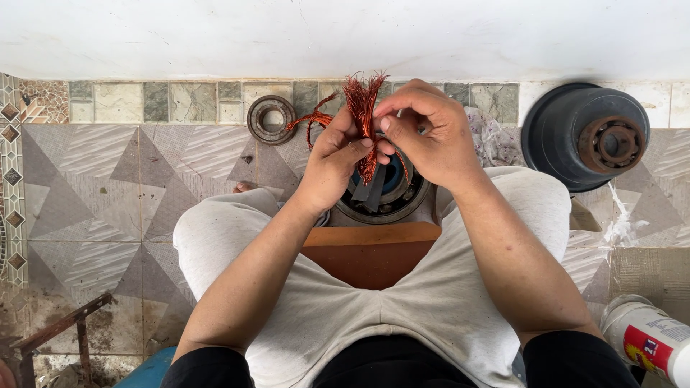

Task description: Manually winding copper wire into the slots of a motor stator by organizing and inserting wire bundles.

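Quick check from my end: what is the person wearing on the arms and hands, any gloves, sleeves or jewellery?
Nothing: the left hand and right hand are bare, with no gloves, rings or watch showing. Both forearms are uncovered to the elbows; no sleeves show.

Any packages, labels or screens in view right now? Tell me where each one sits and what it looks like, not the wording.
White plastic bottle: on the floor at the lower right corner, lying tilted, cylindrical, partly cut off by the frame edge.
Label on that bottle: a wrap-around band, red with a white and grey printed area.
No screens or signs in view.
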